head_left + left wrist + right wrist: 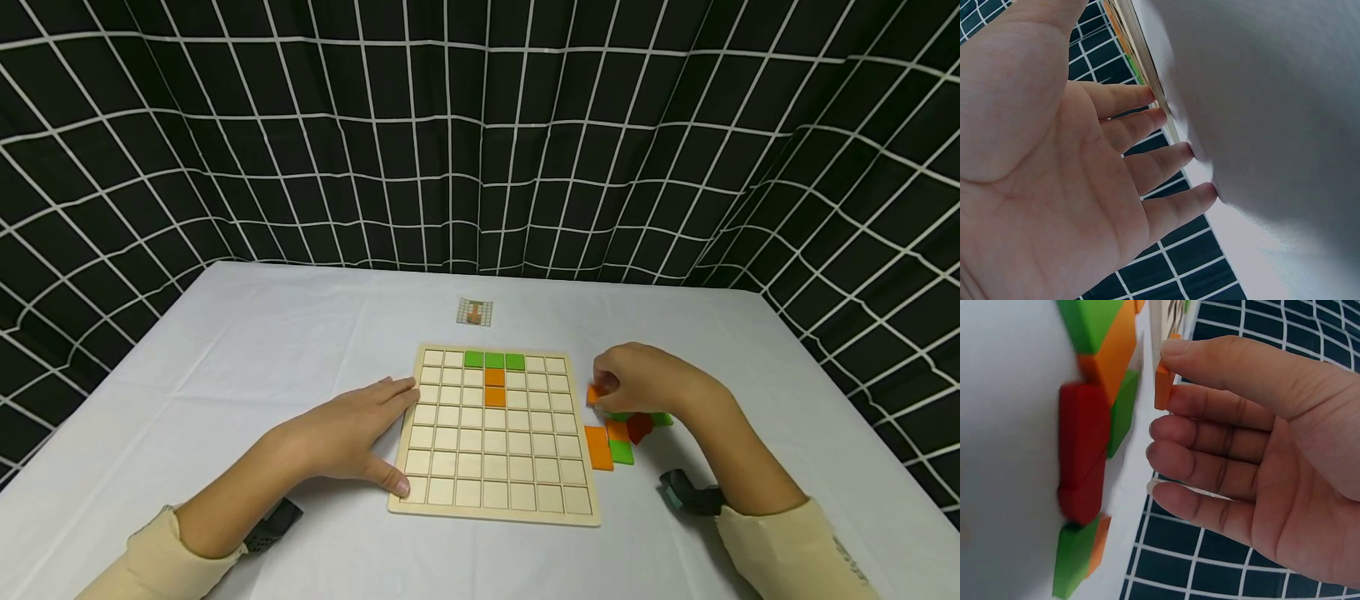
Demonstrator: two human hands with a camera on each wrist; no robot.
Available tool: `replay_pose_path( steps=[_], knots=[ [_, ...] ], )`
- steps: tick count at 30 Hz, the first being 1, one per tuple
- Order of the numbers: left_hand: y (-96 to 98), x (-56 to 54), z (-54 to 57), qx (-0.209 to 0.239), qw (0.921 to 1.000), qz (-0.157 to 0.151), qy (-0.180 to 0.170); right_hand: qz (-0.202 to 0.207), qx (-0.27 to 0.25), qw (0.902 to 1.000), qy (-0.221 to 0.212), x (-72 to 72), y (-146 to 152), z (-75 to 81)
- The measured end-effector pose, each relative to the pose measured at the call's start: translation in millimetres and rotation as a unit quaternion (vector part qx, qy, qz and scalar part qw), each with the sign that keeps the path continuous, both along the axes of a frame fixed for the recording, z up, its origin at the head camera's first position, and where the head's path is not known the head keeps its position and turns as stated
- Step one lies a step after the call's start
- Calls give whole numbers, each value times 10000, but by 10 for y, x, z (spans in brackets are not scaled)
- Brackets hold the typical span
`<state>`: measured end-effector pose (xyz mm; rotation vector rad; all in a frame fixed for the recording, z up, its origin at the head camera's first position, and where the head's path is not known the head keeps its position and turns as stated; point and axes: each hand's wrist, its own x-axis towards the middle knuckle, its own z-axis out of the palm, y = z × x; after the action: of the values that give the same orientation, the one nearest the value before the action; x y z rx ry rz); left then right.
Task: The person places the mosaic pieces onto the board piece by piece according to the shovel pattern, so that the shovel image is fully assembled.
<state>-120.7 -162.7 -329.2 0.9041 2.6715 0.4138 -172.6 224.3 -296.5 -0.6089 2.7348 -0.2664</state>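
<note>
Right hand [647, 379]: just beyond the right edge of the board [495, 467], I pinch an orange tile [1162, 387] between thumb and index finger — lifted or not, I cannot tell. Left hand [341, 437]: fingers spread along the board's left edge, grasping nothing. Apply light, even pressure there to prevent sliding. Grip the tile by opposite edges — lift straight up to avoid disturbing the loose tiles [597, 447] right of the board.

pale cream board [483, 467] ruled with a darker square grid, bright green tiles [494, 361] and orange tiles [495, 397] forming a T pattern, loose pieces [598, 448] in red, green and orange, white cloth [300, 333], black curtain [465, 92] crossed by white grid lines, beige sleeves [168, 562]
</note>
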Motion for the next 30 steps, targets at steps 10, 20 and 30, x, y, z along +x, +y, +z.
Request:
replay_pose_path(
  steps=[10, 20, 30],
  knots=[
    [-1, -4, -4, 9, 10000, -30, 7, 319, -70, 9994, 101, 38, -184, 10],
    [-4, 1, 0, -6, 10000, -8, -6, 428, -93, 9990, 48, 79, -362, 30],
    [-6, 4, -20, -23, 10000, 4, -2, 758, -242, 9968, -3, 95, -544, 25]
  ],
)
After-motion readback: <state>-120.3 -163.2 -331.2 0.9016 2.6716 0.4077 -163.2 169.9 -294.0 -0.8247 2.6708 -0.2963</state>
